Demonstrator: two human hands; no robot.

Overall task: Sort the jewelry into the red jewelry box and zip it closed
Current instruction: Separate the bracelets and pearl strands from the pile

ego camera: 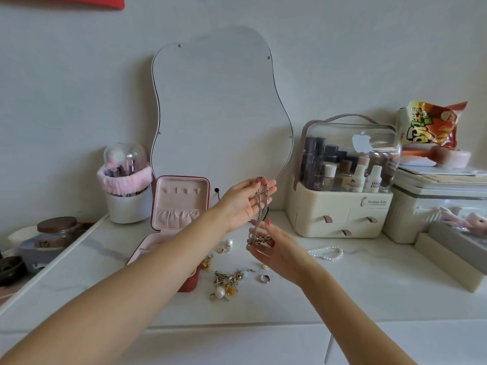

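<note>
With the left hand (243,204) pinching the silver chain (259,214) high and the right hand (274,248) cupping its bunched end, gather it compactly, then lower it into the red jewelry box (181,206) at nine o'clock.

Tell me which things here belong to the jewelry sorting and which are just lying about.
Job:
- red jewelry box, open
- silver chain, held between left hand and right hand
- pearl strand
- ring
- earring pile

Lying about:
- mirror
- brush holder
- cosmetics organizer
- snack bag
- jar
</note>
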